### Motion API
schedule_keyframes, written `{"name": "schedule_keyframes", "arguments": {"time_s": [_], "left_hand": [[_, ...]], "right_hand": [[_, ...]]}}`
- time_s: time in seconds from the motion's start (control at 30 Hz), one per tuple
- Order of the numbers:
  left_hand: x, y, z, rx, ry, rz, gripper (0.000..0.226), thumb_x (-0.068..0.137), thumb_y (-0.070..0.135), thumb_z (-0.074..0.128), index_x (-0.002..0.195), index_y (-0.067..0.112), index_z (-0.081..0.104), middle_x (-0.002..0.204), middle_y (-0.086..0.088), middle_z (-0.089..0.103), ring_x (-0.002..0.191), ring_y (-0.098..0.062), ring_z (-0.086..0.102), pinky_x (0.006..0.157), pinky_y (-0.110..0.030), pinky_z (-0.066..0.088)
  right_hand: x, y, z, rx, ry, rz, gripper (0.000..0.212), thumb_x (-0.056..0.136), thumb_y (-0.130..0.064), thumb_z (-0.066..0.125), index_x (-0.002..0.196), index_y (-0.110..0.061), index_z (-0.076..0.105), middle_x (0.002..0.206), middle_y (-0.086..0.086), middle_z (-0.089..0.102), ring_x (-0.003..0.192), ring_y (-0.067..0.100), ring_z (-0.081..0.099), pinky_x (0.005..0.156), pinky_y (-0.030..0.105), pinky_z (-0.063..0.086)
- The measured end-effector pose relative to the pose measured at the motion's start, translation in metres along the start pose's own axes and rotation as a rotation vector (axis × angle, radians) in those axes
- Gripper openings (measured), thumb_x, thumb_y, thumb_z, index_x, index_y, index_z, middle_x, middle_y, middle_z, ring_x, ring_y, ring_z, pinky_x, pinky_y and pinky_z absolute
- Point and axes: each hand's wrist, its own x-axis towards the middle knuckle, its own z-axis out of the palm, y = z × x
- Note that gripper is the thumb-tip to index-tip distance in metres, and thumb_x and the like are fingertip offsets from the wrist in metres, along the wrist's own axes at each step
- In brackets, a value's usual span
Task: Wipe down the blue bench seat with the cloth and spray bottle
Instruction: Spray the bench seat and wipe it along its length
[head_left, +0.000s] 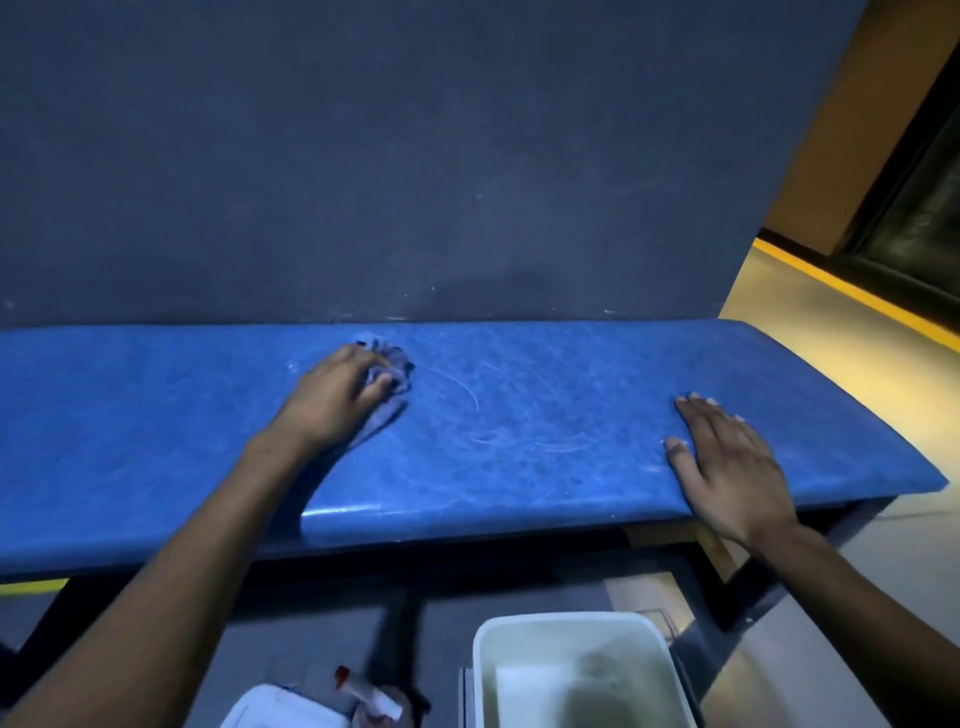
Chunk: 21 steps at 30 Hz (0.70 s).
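The blue bench seat (545, 467) runs across the view against a dark wall. My left hand (332, 397) presses a crumpled blue-grey cloth (389, 371) onto the seat left of centre, near the back edge. Faint wet arcs show on the seat to the right of the cloth. My right hand (727, 462) lies flat on the seat near its front right edge, fingers spread, holding nothing. The spray bottle (371, 699), with a white head and red nozzle tip, stands on the floor below the bench.
A white bin (660, 670) holding murky water stands on the floor in front of the bench. A white container (280, 709) sits beside the spray bottle. The bench's dark frame (748, 587) runs underneath. Beyond the right end is tan floor with a yellow stripe (852, 291).
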Motion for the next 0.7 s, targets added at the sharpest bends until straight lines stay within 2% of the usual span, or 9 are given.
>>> {"name": "schedule_keyframes", "arguments": {"time_s": [0.07, 0.13, 0.2, 0.27, 0.33, 0.4, 0.5, 0.6, 0.7], "left_hand": [[0.031, -0.008, 0.012, 0.009, 0.034, -0.186, 0.055, 0.088, 0.056, 0.038, 0.119, 0.020, 0.067, 0.127, -0.014, 0.062, 0.119, -0.036, 0.060, 0.094, -0.042, 0.047], [0.054, 0.003, 0.028, -0.005, 0.018, -0.227, 0.053, 0.087, 0.054, 0.041, 0.121, 0.021, 0.067, 0.131, -0.012, 0.062, 0.123, -0.035, 0.058, 0.097, -0.042, 0.048], [0.059, 0.039, 0.037, -0.045, -0.010, -0.111, 0.047, 0.087, 0.052, 0.047, 0.116, 0.024, 0.071, 0.130, -0.006, 0.065, 0.122, -0.029, 0.061, 0.095, -0.033, 0.047], [0.040, 0.085, 0.039, -0.107, -0.084, 0.079, 0.030, 0.092, 0.039, 0.058, 0.112, 0.022, 0.073, 0.126, -0.004, 0.067, 0.117, -0.021, 0.061, 0.089, -0.021, 0.041], [0.014, 0.109, 0.039, -0.129, -0.143, 0.233, 0.023, 0.097, 0.034, 0.058, 0.114, 0.023, 0.070, 0.126, -0.002, 0.064, 0.115, -0.017, 0.057, 0.089, -0.021, 0.037], [-0.004, 0.100, 0.034, -0.092, -0.099, 0.284, 0.027, 0.098, 0.038, 0.054, 0.118, 0.024, 0.066, 0.128, -0.001, 0.061, 0.118, -0.020, 0.056, 0.093, -0.028, 0.039], [-0.008, 0.045, 0.018, 0.006, 0.014, 0.142, 0.041, 0.092, 0.048, 0.043, 0.115, 0.023, 0.068, 0.126, -0.008, 0.065, 0.118, -0.029, 0.061, 0.095, -0.034, 0.043], [0.007, -0.026, 0.002, 0.077, 0.132, -0.179, 0.052, 0.090, 0.051, 0.036, 0.118, 0.019, 0.067, 0.125, -0.016, 0.064, 0.113, -0.039, 0.062, 0.095, -0.043, 0.049], [0.027, -0.028, 0.007, 0.065, 0.130, -0.349, 0.039, 0.095, 0.039, 0.050, 0.123, 0.015, 0.063, 0.133, -0.021, 0.056, 0.116, -0.044, 0.059, 0.097, -0.047, 0.049]], "right_hand": [[0.000, -0.001, 0.000, 0.000, 0.000, 0.001, 0.074, 0.095, -0.057, 0.020, 0.153, -0.016, 0.040, 0.161, 0.006, 0.041, 0.151, 0.023, 0.033, 0.125, 0.044, 0.022], [0.001, 0.000, 0.002, -0.005, 0.007, -0.005, 0.073, 0.095, -0.057, 0.020, 0.152, -0.016, 0.040, 0.160, 0.007, 0.042, 0.150, 0.024, 0.034, 0.125, 0.044, 0.023], [0.001, -0.001, 0.003, -0.003, 0.012, -0.011, 0.072, 0.096, -0.056, 0.021, 0.152, -0.016, 0.041, 0.159, 0.008, 0.043, 0.149, 0.025, 0.036, 0.124, 0.045, 0.025], [0.001, -0.001, 0.003, 0.004, 0.020, -0.009, 0.072, 0.096, -0.056, 0.022, 0.151, -0.015, 0.043, 0.158, 0.009, 0.045, 0.148, 0.026, 0.038, 0.123, 0.046, 0.027], [0.001, -0.001, 0.003, 0.014, 0.022, -0.010, 0.072, 0.096, -0.056, 0.023, 0.151, -0.015, 0.043, 0.158, 0.009, 0.045, 0.148, 0.026, 0.038, 0.123, 0.047, 0.028], [0.000, 0.000, 0.003, 0.016, 0.011, -0.009, 0.072, 0.095, -0.057, 0.022, 0.152, -0.016, 0.042, 0.159, 0.008, 0.043, 0.149, 0.025, 0.036, 0.123, 0.047, 0.027], [0.001, 0.001, 0.003, 0.014, 0.004, -0.011, 0.073, 0.095, -0.058, 0.020, 0.153, -0.016, 0.040, 0.160, 0.008, 0.042, 0.150, 0.024, 0.035, 0.124, 0.047, 0.026], [0.000, 0.000, 0.005, 0.011, 0.005, -0.006, 0.072, 0.096, -0.056, 0.020, 0.153, -0.016, 0.040, 0.159, 0.008, 0.042, 0.150, 0.024, 0.034, 0.124, 0.046, 0.025], [0.001, 0.000, 0.004, -0.002, 0.002, -0.012, 0.071, 0.097, -0.055, 0.021, 0.153, -0.015, 0.039, 0.160, 0.008, 0.042, 0.151, 0.024, 0.033, 0.124, 0.045, 0.024]]}}
